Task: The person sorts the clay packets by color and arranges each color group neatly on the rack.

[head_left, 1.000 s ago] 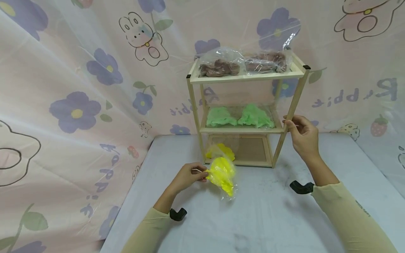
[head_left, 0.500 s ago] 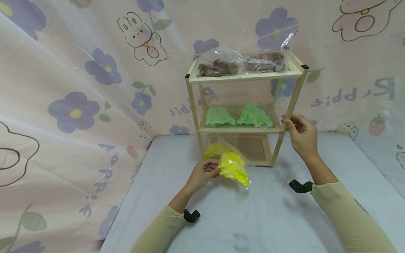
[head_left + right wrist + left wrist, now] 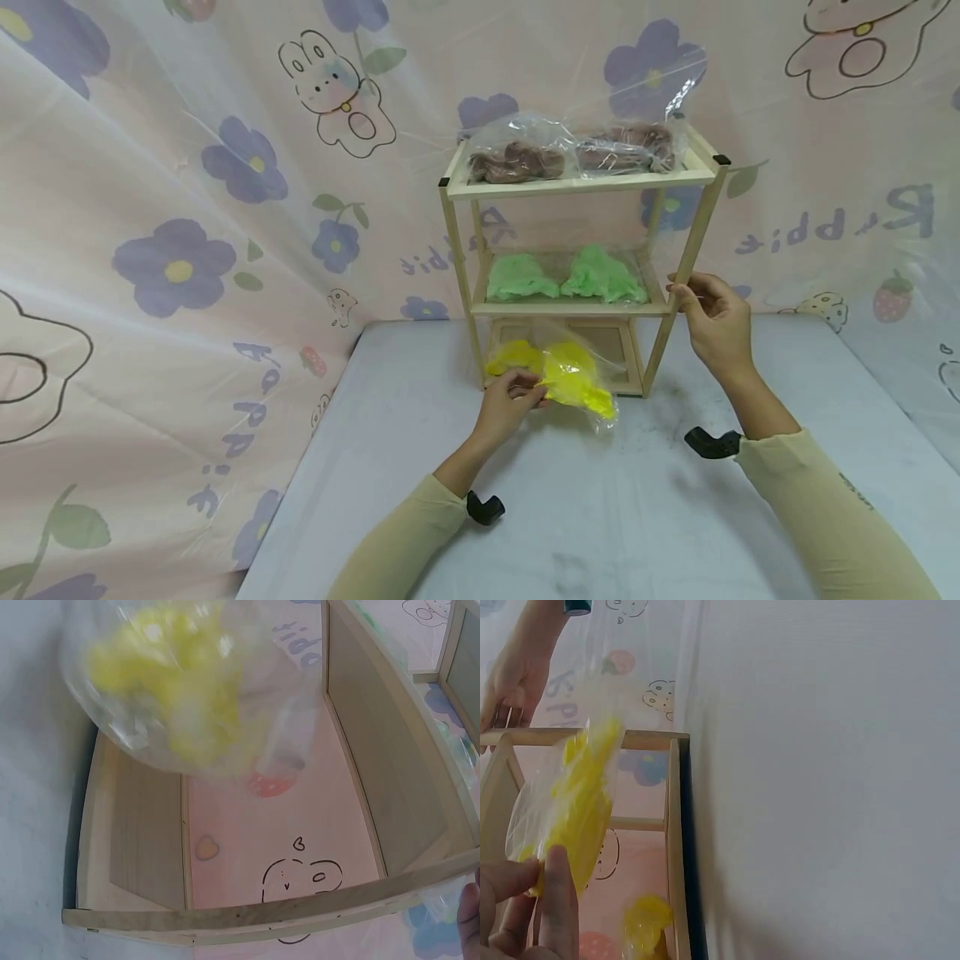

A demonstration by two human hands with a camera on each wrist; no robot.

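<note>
My left hand (image 3: pixel 510 408) pinches the left edge of a clear plastic bag with a yellow soft lump (image 3: pixel 573 379) inside, just in front of the bottom tier of a small wooden shelf rack (image 3: pixel 570 310). Thumb and fingers close on that bag (image 3: pixel 577 810) in the left wrist view. A second yellow bagged lump (image 3: pixel 513 357) lies on the bottom tier at the left, partly behind the hand. With thumb and fingertips, my right hand (image 3: pixel 720 325) grips the rack's right front post near the middle tier. Only a few of its fingertips show in the right wrist view.
Two bagged green lumps (image 3: pixel 603 275) sit on the middle tier. On the top tier lie bagged brown lumps (image 3: pixel 517 161). The rack stands on a white-covered table (image 3: pixel 600 517) against a patterned curtain (image 3: pixel 285 250).
My left hand has moved right and slightly away from me with the yellow bag, from left of the rack's front to before the bottom tier. The right hand keeps its grip on the post.
</note>
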